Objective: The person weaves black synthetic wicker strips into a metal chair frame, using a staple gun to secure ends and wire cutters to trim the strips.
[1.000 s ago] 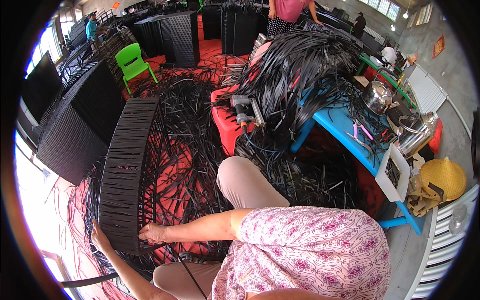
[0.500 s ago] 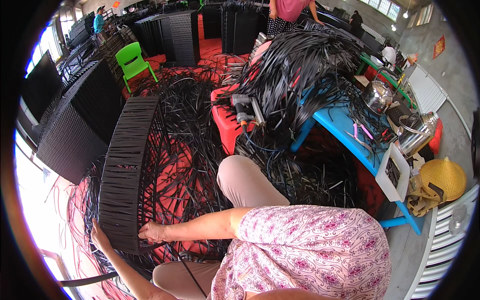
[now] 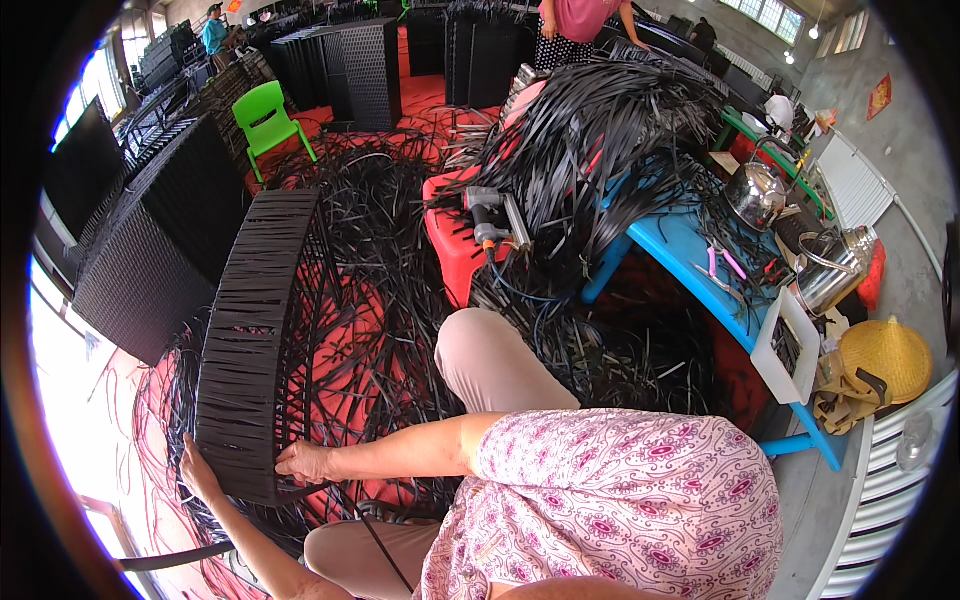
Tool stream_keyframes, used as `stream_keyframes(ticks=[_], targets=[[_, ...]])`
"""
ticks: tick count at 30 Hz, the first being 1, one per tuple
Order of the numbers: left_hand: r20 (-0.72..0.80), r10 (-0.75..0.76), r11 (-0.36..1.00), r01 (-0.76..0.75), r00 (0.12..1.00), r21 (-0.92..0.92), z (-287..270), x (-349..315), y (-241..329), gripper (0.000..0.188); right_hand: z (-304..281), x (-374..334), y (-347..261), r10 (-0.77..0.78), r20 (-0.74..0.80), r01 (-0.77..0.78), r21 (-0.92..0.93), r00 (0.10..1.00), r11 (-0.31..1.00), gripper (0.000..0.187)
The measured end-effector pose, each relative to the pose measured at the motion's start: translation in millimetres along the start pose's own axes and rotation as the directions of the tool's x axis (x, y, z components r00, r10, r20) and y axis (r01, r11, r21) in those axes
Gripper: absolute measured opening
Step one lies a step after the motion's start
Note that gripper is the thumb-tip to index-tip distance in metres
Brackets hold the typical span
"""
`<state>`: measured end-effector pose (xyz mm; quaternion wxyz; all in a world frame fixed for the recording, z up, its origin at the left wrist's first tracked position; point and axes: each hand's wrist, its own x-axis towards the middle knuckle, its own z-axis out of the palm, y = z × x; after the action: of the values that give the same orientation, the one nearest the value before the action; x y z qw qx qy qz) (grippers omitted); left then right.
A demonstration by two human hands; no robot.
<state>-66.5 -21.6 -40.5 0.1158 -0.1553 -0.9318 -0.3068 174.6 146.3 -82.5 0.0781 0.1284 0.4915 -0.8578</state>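
In front of me on the left stands a long black frame [image 3: 245, 345] wound crosswise with flat black strips, slightly tilted. My left hand [image 3: 200, 474] is at its lower left edge, fingers curled against the side and partly hidden. At the lower right edge my right hand [image 3: 304, 462] is closed, its fingertips pressed to the windings, seemingly on a strip. A loose black strip [image 3: 378, 545] runs from below that hand toward me. Another strip [image 3: 178, 558] passes beside my left forearm.
Loose black strips [image 3: 385, 235] litter the red floor. A red stool [image 3: 452, 255] bears a nail gun [image 3: 490, 220]. On the blue table [image 3: 680, 262] lie pink-handled scissors [image 3: 722, 262] and a heap of strips [image 3: 600, 130]. A green chair [image 3: 268, 122] and woven panels [image 3: 150, 250] stand left.
Both hands stay almost in place at the frame's lower end. The frame has barely shifted. In the background, a person in blue at the far left has moved slightly right.
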Motion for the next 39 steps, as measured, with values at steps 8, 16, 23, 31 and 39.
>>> stream_keyframes(ticks=[8, 16, 23, 31, 39], targets=[[0.007, 0.060, 0.997, -0.060, 0.998, 0.051, 2, 8, -18, 0.076, 4, -2, -4, -0.006, 0.006, 0.006, 0.005, 1.000, 1.000, 0.024], [0.053, -0.035, 0.999, 0.033, 0.998, 0.041, 8, 9, -12, 0.076, 0, -5, -5, 0.007, -0.014, -0.007, -0.011, 1.000, 1.000, 0.025], [0.003, 0.025, 0.998, -0.026, 1.000, 0.058, 4, 9, -18, 0.077, 4, -3, -6, -0.005, 0.013, 0.005, -0.003, 1.000, 1.000, 0.026], [0.074, -0.058, 0.998, 0.057, 0.996, 0.020, 2, 11, -13, 0.076, 0, 1, -1, 0.008, 0.005, -0.008, -0.008, 1.000, 1.000, 0.018], [0.077, -0.039, 0.999, 0.042, 0.996, -0.031, -2, 6, 0, 0.077, -1, 4, -5, 0.026, 0.043, -0.027, 0.010, 0.999, 1.000, 0.017]])
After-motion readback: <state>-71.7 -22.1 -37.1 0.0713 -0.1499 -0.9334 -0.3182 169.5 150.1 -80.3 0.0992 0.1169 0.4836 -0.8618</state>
